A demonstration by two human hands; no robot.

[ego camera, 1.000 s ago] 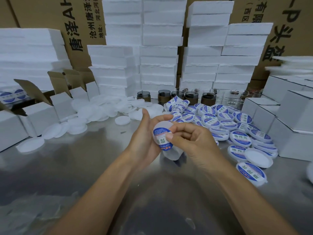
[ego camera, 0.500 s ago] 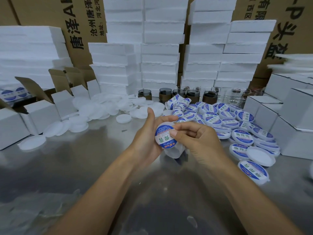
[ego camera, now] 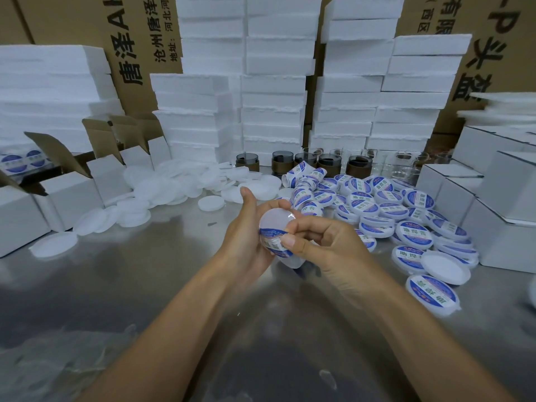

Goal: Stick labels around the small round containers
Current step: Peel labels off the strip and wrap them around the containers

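1. Table (ego camera: 116, 285): brushed metal, dull sheen. Crumpled clear plastic film (ego camera: 43, 361) lies at its near left corner.
2. Left hand (ego camera: 246, 239): cups the container (ego camera: 275, 223) from the left, thumb upright, fingers curled behind it.
3. Right hand (ego camera: 327, 248): fingers curled; the thumb tip presses the container's side band and the forefinger sits at its rim, pinching it.
4. Container: small, round, translucent white plastic, held above the table between both hands with its smooth flat face towards the camera. The label (ego camera: 272, 243), a glossy blue-and-white strip, wraps its lower side, under the right thumb. Its print is too small to read.
5. Labelled containers (ego camera: 388, 204): a loose heap on the right, with round blue-rimmed stickers bearing Chinese characters. A plain lid (ego camera: 445, 268) rests among them.
6. Foam discs (ego camera: 162, 190): white, thin, scattered on the left.
7. White cartons (ego camera: 507, 184): folded card, on both sides; the left ones stand open.
8. Dark jars (ego camera: 330, 163) and clear glass jars (ego camera: 406, 166): in a row behind the heap.
9. Foam slabs (ego camera: 272, 97): white, rough-edged, in tall stacks.
10. Brown cartons (ego camera: 130, 39): corrugated, printed "唐泽".
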